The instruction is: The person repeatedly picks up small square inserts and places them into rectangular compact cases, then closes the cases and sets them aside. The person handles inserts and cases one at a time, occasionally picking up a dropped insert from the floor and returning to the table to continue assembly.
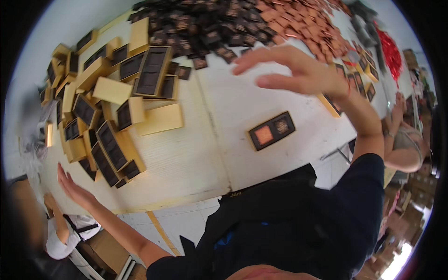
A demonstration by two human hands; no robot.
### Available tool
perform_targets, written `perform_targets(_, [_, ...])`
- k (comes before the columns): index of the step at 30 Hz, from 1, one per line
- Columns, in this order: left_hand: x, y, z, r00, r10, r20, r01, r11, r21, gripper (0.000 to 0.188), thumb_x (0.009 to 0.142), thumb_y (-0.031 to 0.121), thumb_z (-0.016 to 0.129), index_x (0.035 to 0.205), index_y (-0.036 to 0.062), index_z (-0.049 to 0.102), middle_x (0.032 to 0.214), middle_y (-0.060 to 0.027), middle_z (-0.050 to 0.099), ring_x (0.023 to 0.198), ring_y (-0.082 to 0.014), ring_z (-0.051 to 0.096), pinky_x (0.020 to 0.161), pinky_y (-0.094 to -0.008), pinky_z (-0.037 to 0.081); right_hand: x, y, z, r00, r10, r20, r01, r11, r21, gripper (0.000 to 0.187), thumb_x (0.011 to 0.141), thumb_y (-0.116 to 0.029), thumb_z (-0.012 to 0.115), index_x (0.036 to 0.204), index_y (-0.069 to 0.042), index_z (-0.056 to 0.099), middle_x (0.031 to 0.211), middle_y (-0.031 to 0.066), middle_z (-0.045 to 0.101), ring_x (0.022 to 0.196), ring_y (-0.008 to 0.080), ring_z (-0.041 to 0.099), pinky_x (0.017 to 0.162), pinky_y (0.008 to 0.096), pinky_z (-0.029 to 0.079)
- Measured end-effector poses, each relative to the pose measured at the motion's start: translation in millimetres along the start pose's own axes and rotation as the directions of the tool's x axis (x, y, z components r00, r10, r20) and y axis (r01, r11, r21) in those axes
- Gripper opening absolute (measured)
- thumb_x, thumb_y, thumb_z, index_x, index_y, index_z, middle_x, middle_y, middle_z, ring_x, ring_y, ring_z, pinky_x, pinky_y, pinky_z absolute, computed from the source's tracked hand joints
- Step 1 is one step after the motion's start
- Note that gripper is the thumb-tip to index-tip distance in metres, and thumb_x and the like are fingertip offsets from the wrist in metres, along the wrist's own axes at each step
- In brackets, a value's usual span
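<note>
My right hand (298, 70) is raised over the far right part of the table, thumb and fingers apart, holding nothing. Nearer to me lies a small gold-edged box (271, 131) with a dark insert; a copper square packet (263, 135) sits in its left compartment and a dark patterned piece (282, 126) in its right one. My left hand (77, 191) is stretched out at the table's near left edge, fingers extended, with nothing in it. Closest to it is a heap of gold boxes (114, 147) with black compartment trays, many tipped or stacked on one another.
Dark square packets (196, 32) are piled along the far side, beside a heap of copper packets (303, 23). Several filled boxes (359, 79) stand beyond my right forearm, near red shiny material (388, 51). Other people's arms show at both sides of the white table (186, 172).
</note>
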State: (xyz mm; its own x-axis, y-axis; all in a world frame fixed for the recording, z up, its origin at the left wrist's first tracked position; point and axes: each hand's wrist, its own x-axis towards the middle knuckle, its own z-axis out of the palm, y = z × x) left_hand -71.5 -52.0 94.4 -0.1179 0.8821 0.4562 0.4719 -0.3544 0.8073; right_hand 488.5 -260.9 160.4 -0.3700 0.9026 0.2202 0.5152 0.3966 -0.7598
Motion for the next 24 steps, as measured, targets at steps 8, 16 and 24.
perform_targets(8, [-164.7, 149.1, 158.1, 0.517, 0.556, 0.651, -0.638, 0.757, -0.140, 0.060, 0.080, 0.023, 0.079, 0.132, 0.0034, 0.056, 0.140, -0.0177, 0.055, 0.134, -0.0389, 0.046, 0.114, -0.0503, 0.033, -124.4, -14.1, 137.5, 0.897, 0.230, -0.376, -0.355, 0.884, -0.306, 0.106, 0.070, -0.056, 0.082, 0.155, -0.014, 0.035, 0.160, 0.0164, 0.031, 0.150, 0.0369, 0.024, 0.120, 0.0592, 0.012])
perform_targets(16, [-161.3, 129.0, 197.4, 0.607, 0.358, 0.709, -0.694, 0.674, 0.253, 0.095, 0.077, 0.035, 0.083, 0.153, 0.0073, 0.033, 0.156, -0.0127, 0.038, 0.145, -0.0347, 0.033, 0.118, -0.0507, 0.023, -135.9, 4.4, 133.1, 0.945, 0.166, -0.283, -0.264, 0.896, -0.357, 0.090, 0.065, -0.029, 0.088, 0.145, -0.016, 0.049, 0.122, 0.0040, 0.056, 0.119, 0.0218, 0.053, 0.118, 0.0554, 0.022])
perform_targets(24, [-183.1, 146.5, 179.0, 0.518, 0.244, 0.820, -0.691, 0.685, 0.232, 0.081, 0.080, 0.037, 0.078, 0.148, 0.0076, 0.043, 0.152, -0.0145, 0.044, 0.134, -0.0349, 0.042, 0.110, -0.0488, 0.030, -226.3, 21.1, 73.5, 0.706, 0.256, -0.661, -0.623, 0.667, -0.408, 0.074, 0.069, -0.019, 0.085, 0.136, -0.009, 0.055, 0.127, 0.0106, 0.057, 0.124, 0.0287, 0.052, 0.116, 0.0531, 0.022])
